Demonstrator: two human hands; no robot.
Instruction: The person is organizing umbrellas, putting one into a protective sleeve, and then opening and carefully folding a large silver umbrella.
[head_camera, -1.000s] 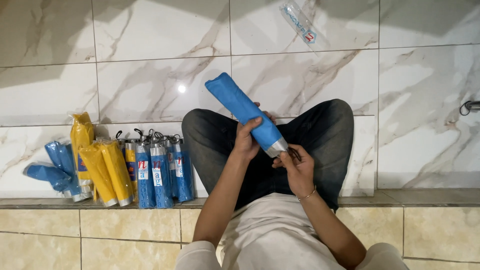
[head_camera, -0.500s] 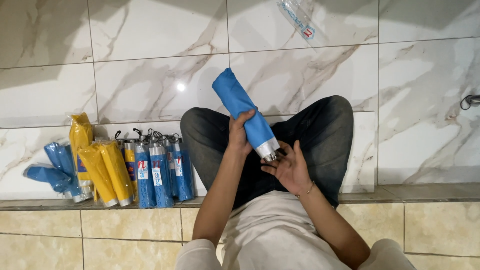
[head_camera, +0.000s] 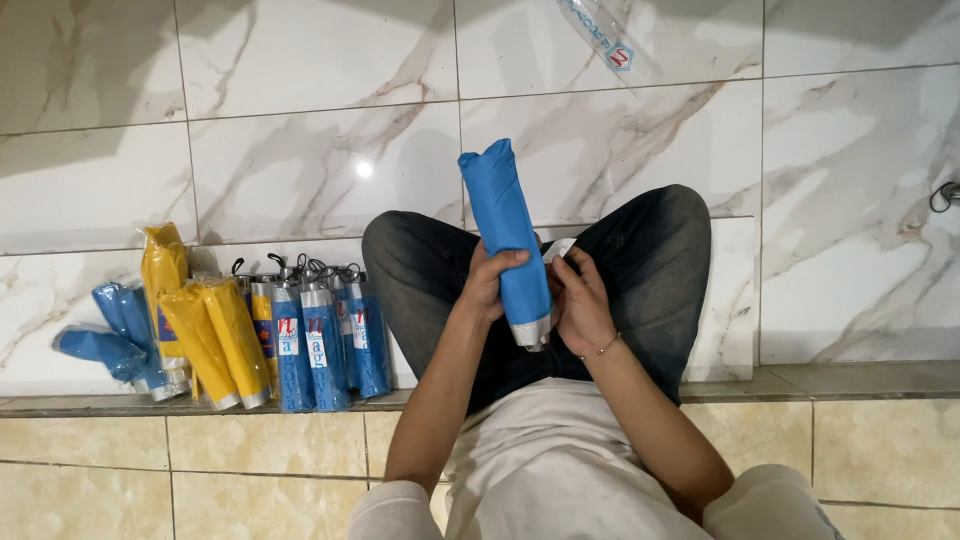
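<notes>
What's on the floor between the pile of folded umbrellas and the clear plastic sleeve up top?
In the head view, only bare marble floor tile lies between the folded umbrellas and the clear plastic sleeve.

Open tile floor (head_camera: 300, 150) far and right of the knees — easy passage. Blocked at left by the umbrella pile (head_camera: 230, 330); clear wrapper (head_camera: 610, 45) lying far right.

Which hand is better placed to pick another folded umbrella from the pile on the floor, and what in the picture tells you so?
Probably the left hand. The pile of blue and yellow folded umbrellas lies on its side, beyond the left knee. The right hand would have to cross the blue umbrella that both hands grip.
</notes>
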